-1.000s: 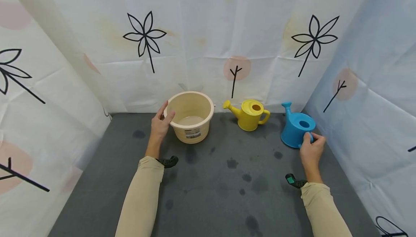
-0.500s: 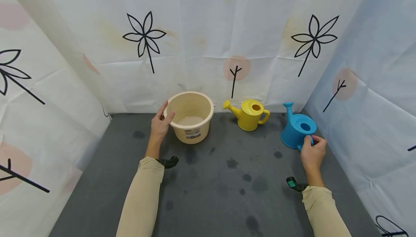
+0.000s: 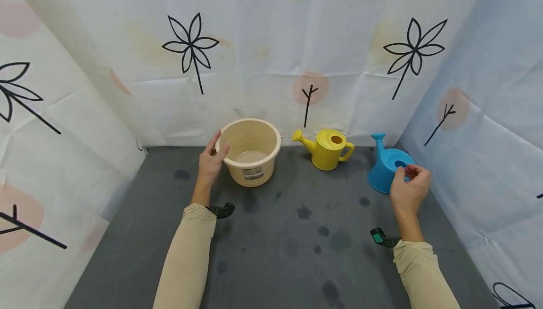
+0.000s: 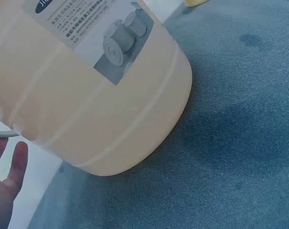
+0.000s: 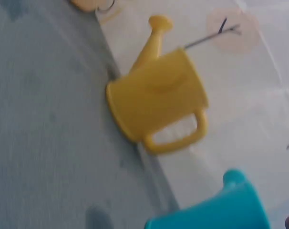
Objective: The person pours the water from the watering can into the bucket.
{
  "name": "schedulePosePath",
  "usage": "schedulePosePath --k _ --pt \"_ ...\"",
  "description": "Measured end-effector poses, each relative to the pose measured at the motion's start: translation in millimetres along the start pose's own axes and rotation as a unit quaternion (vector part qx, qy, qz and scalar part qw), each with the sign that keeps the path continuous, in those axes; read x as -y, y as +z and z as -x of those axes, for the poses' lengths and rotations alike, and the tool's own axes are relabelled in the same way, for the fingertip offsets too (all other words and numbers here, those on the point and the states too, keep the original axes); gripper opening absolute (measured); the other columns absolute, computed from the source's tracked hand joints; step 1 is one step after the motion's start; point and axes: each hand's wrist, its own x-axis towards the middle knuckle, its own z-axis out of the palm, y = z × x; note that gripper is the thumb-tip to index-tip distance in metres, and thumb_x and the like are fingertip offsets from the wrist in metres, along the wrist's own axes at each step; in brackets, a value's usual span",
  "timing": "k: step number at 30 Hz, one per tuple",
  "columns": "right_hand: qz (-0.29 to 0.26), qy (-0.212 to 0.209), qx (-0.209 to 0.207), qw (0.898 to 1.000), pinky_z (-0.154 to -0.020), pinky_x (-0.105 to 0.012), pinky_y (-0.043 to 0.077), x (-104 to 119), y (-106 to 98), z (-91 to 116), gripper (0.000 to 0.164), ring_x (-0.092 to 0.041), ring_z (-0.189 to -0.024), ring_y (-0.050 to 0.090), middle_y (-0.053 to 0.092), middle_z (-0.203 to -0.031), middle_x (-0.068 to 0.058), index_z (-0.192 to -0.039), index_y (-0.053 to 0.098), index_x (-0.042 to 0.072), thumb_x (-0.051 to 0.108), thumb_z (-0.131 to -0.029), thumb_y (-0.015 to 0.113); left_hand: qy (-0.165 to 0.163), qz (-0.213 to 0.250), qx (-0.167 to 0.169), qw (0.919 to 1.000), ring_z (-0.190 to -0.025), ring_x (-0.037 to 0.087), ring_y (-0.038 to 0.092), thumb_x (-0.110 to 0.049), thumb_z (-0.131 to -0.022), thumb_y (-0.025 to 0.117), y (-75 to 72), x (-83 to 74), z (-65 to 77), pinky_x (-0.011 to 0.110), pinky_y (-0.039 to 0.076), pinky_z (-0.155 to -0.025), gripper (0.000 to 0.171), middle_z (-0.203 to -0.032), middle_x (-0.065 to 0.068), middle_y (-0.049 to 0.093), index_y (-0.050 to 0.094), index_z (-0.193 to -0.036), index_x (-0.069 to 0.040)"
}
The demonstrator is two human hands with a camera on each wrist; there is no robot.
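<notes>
On the dark table (image 3: 271,262), taking hold seems done for the cream bucket (image 3: 250,163) and the blue watering can (image 3: 383,170), while the yellow watering can (image 3: 326,151) is untouched; no further step shows as finished. The bucket, largest of the three, stands just right of the fingers of the left hand (image 3: 211,160), which are clamped on its rim, thumb inside, the others outside. It is smooth, pale and wide-mouthed. The blue can sits just beyond the fingers of the right hand (image 3: 409,191), its spout away from them, a round hole in its top. Those fingers and thumb seem clamped on its handle, though the hand hides much of it, so a slight tilt is hard to judge. The yellow can stands upright, well left of the right fingers, handle toward them. Smallest is the bucket's printed label (image 4: 94,36), right of the left fingers (the left wrist view cuts off part of it)
</notes>
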Motion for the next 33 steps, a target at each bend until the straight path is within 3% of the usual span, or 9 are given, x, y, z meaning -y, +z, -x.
schedulePosePath --k 8,11,14,17,21,29,33 --pt "-0.035 -0.04 0.091 0.994 -0.089 -0.017 0.038 19 16 10 0.036 0.01 -0.094 0.046 0.049 -0.104 0.019 -0.129 0.051 -0.004 0.022 -0.105 0.053 -0.008 0.007 -0.003 0.9999 -0.121 0.027 0.062 -0.031 -0.097 0.071 2.8 -0.8 0.9 0.009 0.049 -0.073 0.059 -0.144 0.021 0.06 0.049 -0.152 -0.038" --pt "-0.018 -0.046 0.136 0.989 -0.092 -0.017 0.04 23 23 11 0.04 0.009 -0.099 0.048 0.059 -0.114 0.005 -0.133 0.051 -0.002 0.027 -0.106 0.052 -0.007 0.012 -0.001 0.9999 -0.123 0.028 0.062 -0.029 -0.098 0.07 2.3 -0.5 0.9 0.009 0.05 -0.074 0.06 -0.146 0.021 0.058 0.048 -0.153 -0.037" --pt "-0.004 -0.042 0.179 0.983 -0.1 -0.023 0.043 25 30 11 0.042 0.0 -0.109 0.052 0.061 -0.129 -0.01 -0.138 0.05 0.0 0.03 -0.108 0.051 0.0 0.014 0.002 0.9999 -0.129 0.031 0.06 -0.03 -0.097 0.07 1.9 -1.3 0.2 0.008 0.05 -0.075 0.06 -0.149 0.021 0.055 0.047 -0.153 -0.037" --pt "-0.005 -0.034 0.219 0.975 -0.111 -0.038 0.044 24 38 10 0.047 -0.017 -0.124 0.055 0.057 -0.139 -0.015 -0.143 0.047 0.002 0.034 -0.108 0.05 0.006 0.009 0.003 0.9999 -0.13 0.031 0.06 -0.036 -0.096 0.072 1.6 -1.7 -0.5 0.009 0.05 -0.076 0.061 -0.148 0.02 0.056 0.049 -0.152 -0.037" --pt "-0.016 -0.022 0.263 0.964 -0.119 -0.052 0.037 21 49 7 0.056 -0.032 -0.141 0.047 0.051 -0.148 -0.017 -0.149 0.041 0.005 0.04 -0.108 0.049 0.008 0.011 -0.001 0.9999 -0.127 0.029 0.061 -0.04 -0.095 0.073 2.0 -0.6 -0.4 0.009 0.05 -0.076 0.061 -0.148 0.019 0.057 0.05 -0.151 -0.037" --pt "-0.018 0.009 0.296 0.955 -0.124 -0.052 0.031 7 65 1 0.069 -0.032 -0.153 0.034 0.037 -0.163 -0.014 -0.159 0.03 0.007 0.047 -0.106 0.049 0.009 0.002 -0.002 1.0 -0.118 0.026 0.063 -0.04 -0.097 0.07 2.6 -0.3 -0.5 0.009 0.05 -0.075 0.06 -0.143 0.021 0.059 0.048 -0.152 -0.039" --pt "-0.016 0.021 0.314 0.949 -0.125 -0.053 0.028 2 76 -3 0.076 -0.032 -0.156 0.028 0.027 -0.168 -0.012 -0.163 0.022 0.009 0.052 -0.106 0.046 0.005 0.006 -0.009 0.9999 -0.121 0.027 0.062 -0.037 -0.096 0.071 1.6 0.3 -0.8 0.009 0.049 -0.075 0.06 -0.144 0.02 0.059 0.049 -0.152 -0.038"
